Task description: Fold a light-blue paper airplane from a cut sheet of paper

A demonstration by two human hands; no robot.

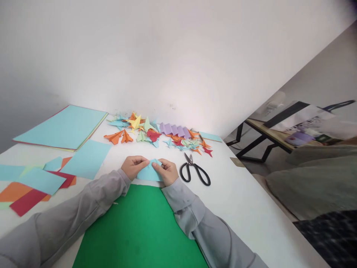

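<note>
A light blue piece of paper (pixel 150 174) with folds at its top is held between both hands, just beyond the far edge of a green sheet (pixel 142 227). My left hand (pixel 134 167) pinches its upper left part between thumb and fingers. On the upper right part, my right hand (pixel 166 171) presses with the thumb, fingers behind the paper. Black-handled scissors (pixel 195 169) lie partly open to the right of my right hand, blades pointing away.
Folded colourful paper shapes (pixel 135 123) and a pleated purple strip (pixel 174 130) lie along the wall. Large blue sheets (pixel 64 126) are stacked at the back left, with loose cut pieces (pixel 29 199) nearer. Beyond the white table (pixel 237 201) stands a low table (pixel 259 126).
</note>
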